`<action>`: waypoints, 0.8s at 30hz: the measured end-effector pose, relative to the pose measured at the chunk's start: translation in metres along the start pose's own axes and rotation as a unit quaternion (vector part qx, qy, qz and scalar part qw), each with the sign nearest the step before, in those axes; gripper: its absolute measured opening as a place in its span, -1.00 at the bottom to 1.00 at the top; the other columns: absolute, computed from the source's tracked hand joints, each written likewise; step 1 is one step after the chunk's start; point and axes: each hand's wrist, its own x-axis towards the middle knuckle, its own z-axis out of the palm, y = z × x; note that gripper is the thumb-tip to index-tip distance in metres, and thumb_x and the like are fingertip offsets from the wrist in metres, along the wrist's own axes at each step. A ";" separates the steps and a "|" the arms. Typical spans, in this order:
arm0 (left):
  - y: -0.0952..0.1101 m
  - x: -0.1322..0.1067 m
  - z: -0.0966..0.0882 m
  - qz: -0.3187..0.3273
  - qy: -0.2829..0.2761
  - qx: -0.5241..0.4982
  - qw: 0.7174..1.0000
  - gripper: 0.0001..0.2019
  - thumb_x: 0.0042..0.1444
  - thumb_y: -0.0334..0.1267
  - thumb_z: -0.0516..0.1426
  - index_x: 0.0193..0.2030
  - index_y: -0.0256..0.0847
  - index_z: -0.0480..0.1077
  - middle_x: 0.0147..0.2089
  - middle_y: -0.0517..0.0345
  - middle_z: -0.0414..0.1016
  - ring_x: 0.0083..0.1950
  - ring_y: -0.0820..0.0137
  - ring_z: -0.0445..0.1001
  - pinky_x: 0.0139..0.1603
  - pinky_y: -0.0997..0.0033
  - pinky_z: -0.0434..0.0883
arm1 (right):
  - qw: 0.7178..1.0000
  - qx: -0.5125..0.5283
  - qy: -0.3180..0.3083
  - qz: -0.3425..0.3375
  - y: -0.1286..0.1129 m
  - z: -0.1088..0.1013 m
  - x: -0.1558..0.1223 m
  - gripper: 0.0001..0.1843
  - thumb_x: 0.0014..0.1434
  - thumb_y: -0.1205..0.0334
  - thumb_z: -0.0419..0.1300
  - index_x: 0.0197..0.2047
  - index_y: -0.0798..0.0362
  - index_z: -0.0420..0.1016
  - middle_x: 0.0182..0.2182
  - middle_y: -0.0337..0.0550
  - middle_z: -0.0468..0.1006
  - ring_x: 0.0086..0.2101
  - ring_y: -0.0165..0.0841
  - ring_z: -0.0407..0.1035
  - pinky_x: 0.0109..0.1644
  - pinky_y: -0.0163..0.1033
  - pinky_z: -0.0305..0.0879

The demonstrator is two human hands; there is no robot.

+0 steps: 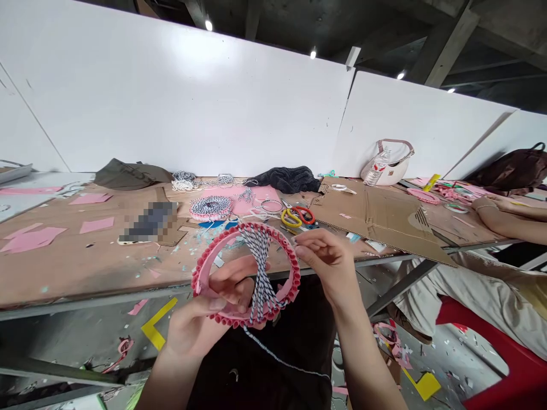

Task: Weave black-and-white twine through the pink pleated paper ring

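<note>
A pink ring point(205, 267) with a scalloped outer edge is held up over my lap. Black-and-white cord point(261, 267) is strung across its opening, gathered narrow in the middle and fanned at both ends. My left hand point(213, 302) grips the ring's lower left, thumb in front and fingers behind and inside it. My right hand point(327, 256) is beside the ring's upper right edge, thumb and fingers pinched together; whatever they hold is too small to make out. A loose tail of cord point(282, 361) hangs from the ring's bottom and runs right across my dark clothing.
On the table lie a cord-wound pink disc point(210, 207), yellow- and red-handled scissors point(297, 216), a phone point(149, 222), a cap point(132, 173), pink sheets point(36, 239) and cardboard point(376, 213). A bottle point(378, 167) stands behind. A co-worker's arm point(504, 219) rests at right.
</note>
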 end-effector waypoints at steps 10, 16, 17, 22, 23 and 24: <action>0.001 -0.001 0.009 0.006 -0.009 0.012 1.000 -0.57 -0.11 -0.28 0.24 -0.02 -0.18 0.63 -0.44 0.05 0.39 -0.38 0.30 0.34 -0.42 0.27 0.53 | 0.996 0.083 -0.026 0.028 0.006 0.022 0.002 -0.90 0.23 0.16 0.34 -0.23 -0.04 0.54 -0.40 -0.25 0.59 -0.42 -0.37 0.53 -0.31 -0.29 0.48; 0.003 -0.001 0.011 0.003 -0.029 0.001 1.000 -0.64 -0.10 -0.30 0.26 -0.09 -0.19 0.65 -0.45 0.04 0.44 -0.40 0.34 0.38 -0.42 0.34 0.52 | 0.989 0.132 -0.025 0.062 0.007 0.029 0.002 -0.77 0.18 0.02 0.36 -0.27 -0.03 0.50 -0.46 -0.29 0.52 -0.53 -0.40 0.44 -0.43 -0.30 0.43; 0.003 -0.001 0.011 -0.002 -0.037 -0.006 0.999 -0.63 -0.09 -0.30 0.26 -0.07 -0.19 0.65 -0.45 0.04 0.44 -0.41 0.33 0.39 -0.41 0.32 0.54 | 0.989 0.133 -0.019 0.066 0.008 0.030 0.003 -0.76 0.16 0.01 0.37 -0.28 -0.03 0.50 -0.45 -0.29 0.51 -0.54 -0.41 0.43 -0.45 -0.32 0.41; -0.001 0.003 0.006 -0.044 -0.067 -0.093 0.992 -0.61 -0.10 -0.31 0.28 -0.06 -0.18 0.62 -0.40 0.06 0.52 -0.48 0.34 0.46 -0.48 0.24 0.62 | 0.996 0.081 0.021 0.019 0.007 0.032 0.003 -0.78 0.16 0.03 0.38 -0.29 -0.02 0.53 -0.40 -0.26 0.54 -0.48 -0.42 0.45 -0.42 -0.35 0.44; -0.003 0.003 0.004 -0.051 -0.064 -0.117 0.990 -0.62 -0.14 -0.32 0.30 -0.10 -0.19 0.62 -0.35 0.04 0.56 -0.52 0.37 0.45 -0.56 0.32 0.59 | 0.997 0.071 0.022 -0.001 0.005 0.033 0.002 -0.83 0.19 0.07 0.36 -0.27 -0.03 0.53 -0.42 -0.27 0.54 -0.48 -0.43 0.45 -0.40 -0.35 0.45; -0.007 0.003 0.001 -0.062 -0.050 -0.148 0.986 -0.65 -0.16 -0.32 0.31 -0.14 -0.20 0.62 -0.32 0.03 0.60 -0.56 0.41 0.42 -0.66 0.42 0.52 | 0.998 0.059 0.023 -0.021 0.001 0.034 0.002 -0.88 0.23 0.13 0.33 -0.25 -0.04 0.53 -0.44 -0.29 0.53 -0.47 -0.43 0.46 -0.38 -0.34 0.47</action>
